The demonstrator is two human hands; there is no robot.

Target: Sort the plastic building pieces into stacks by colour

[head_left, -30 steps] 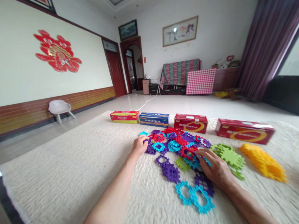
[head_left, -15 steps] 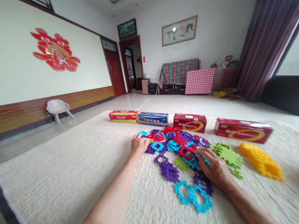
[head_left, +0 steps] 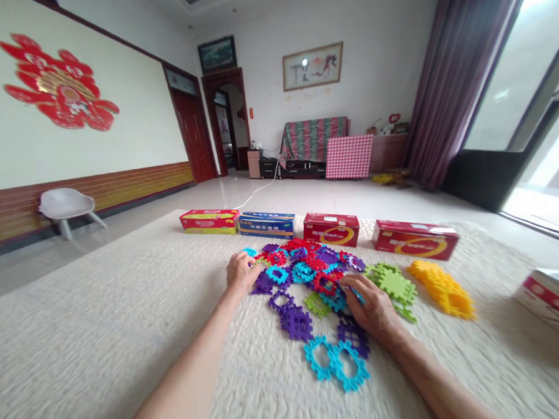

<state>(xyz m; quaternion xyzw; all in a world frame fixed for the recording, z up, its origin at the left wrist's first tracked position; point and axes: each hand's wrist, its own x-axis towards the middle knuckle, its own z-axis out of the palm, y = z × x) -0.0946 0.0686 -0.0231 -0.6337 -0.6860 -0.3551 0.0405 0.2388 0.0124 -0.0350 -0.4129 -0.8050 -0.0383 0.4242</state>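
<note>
Left hand (head_left: 243, 271) at left edge of the mixed pile of plastic interlocking tiles (head_left: 303, 272), fingers half curled; can't tell if it has hold of one. Right hand (head_left: 371, 305) over the pile's right side, fingers bent, cyan bit showing at the fingers; can't confirm a grip. Pile sits mid-mat (head_left: 139, 317). Green tiles (head_left: 396, 284) just right of it, yellow tiles (head_left: 443, 291) further right. Blue box (head_left: 267, 226) behind pile.

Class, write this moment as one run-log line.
left hand: at left edge of mixed pile | right hand: at pile's right side, beside blue piece | green pieces: beyond right hand | yellow pieces: right of green
</note>
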